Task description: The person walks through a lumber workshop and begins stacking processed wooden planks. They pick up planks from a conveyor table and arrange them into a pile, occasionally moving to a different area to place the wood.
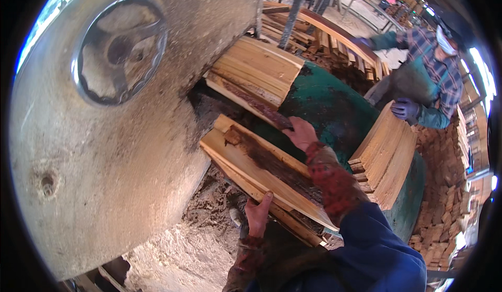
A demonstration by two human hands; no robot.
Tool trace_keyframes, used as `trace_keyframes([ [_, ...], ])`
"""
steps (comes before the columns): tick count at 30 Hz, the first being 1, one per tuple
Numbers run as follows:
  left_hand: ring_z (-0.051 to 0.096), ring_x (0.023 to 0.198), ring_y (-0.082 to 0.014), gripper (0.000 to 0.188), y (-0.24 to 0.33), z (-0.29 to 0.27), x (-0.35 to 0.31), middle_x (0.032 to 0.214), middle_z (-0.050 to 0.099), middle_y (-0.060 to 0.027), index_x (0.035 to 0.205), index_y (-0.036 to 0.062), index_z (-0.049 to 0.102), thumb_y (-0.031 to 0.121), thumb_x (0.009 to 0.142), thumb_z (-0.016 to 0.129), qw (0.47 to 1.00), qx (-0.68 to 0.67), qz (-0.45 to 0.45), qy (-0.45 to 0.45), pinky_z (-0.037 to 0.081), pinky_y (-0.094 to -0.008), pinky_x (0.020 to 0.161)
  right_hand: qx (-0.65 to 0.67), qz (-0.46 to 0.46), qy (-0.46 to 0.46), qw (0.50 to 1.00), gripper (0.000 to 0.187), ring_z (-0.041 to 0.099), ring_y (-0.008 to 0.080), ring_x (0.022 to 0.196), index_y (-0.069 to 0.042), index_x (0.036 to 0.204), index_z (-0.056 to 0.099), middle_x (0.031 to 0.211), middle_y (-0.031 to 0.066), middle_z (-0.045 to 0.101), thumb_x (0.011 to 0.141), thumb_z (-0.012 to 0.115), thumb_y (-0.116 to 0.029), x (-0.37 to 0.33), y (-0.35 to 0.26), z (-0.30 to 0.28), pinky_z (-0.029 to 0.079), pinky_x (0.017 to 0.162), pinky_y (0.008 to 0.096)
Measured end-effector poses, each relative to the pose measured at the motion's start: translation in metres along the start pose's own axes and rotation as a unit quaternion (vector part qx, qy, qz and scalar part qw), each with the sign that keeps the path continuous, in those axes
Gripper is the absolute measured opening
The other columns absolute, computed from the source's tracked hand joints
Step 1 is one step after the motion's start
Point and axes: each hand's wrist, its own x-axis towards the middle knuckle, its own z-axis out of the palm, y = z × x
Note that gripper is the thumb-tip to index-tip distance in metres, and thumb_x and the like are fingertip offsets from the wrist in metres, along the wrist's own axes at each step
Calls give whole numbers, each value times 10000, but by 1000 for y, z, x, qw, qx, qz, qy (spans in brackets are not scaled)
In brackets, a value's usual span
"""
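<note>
My left hand is closed on the near edge of a few rough wooden boards, thumb on top and the other fingers hidden underneath. These boards lie lengthwise in front of me, and a strip of dark bark runs along one of them. Farther off, my right hand has its fingers closed around the near end of a bark-edged board. That board lies against a row of pale boards on a worn green metal table.
A large dusty metal panel with a handwheel rises at the left. Another stack of boards stands on the table's right. Beyond it, a gloved co-worker touches that stack and a long board. Sawdust covers the floor below.
</note>
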Motion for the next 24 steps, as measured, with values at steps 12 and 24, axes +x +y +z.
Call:
trace_keyframes([
  [12,583,939,-138,478,2,3,0,1064,647,-87,1140,-82,580,212,817,775,1000,31,-4,3,479,-287,848,102,19,16,994,385,661,343,817,-1,1068,607,887,199,660,771,711,-224,-75,0,-87,515,706,391],
  [24,588,939,-163,519,-6,-12,0,1097,634,-113,1184,-83,549,223,824,765,998,56,5,15,478,-288,854,157,-6,-116,981,398,645,271,906,2,1118,613,972,150,654,764,740,-129,-189,-37,-95,503,789,338],
])
